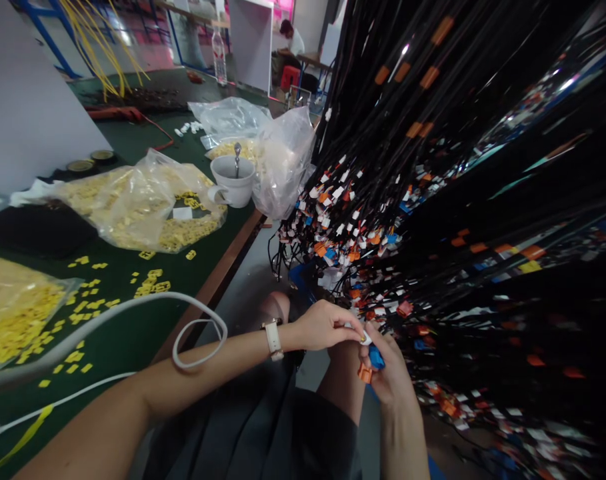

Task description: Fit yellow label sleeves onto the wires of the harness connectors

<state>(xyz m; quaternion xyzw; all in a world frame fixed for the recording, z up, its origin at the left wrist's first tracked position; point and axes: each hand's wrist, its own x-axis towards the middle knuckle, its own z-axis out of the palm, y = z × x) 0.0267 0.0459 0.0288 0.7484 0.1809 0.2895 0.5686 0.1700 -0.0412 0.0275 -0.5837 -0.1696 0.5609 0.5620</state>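
Two hands work one plug: left hand (325,325) pinches white plug (365,337), right hand (389,370) grips blue plug (376,359); keep wires (433,220) untangled, pinch steady.

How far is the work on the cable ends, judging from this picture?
Done: cannot tell; many black cables already carry coloured connectors. In hand: left hand and right hand meet on one cable end with a blue connector. Left: bags of yellow clips remain on the table.
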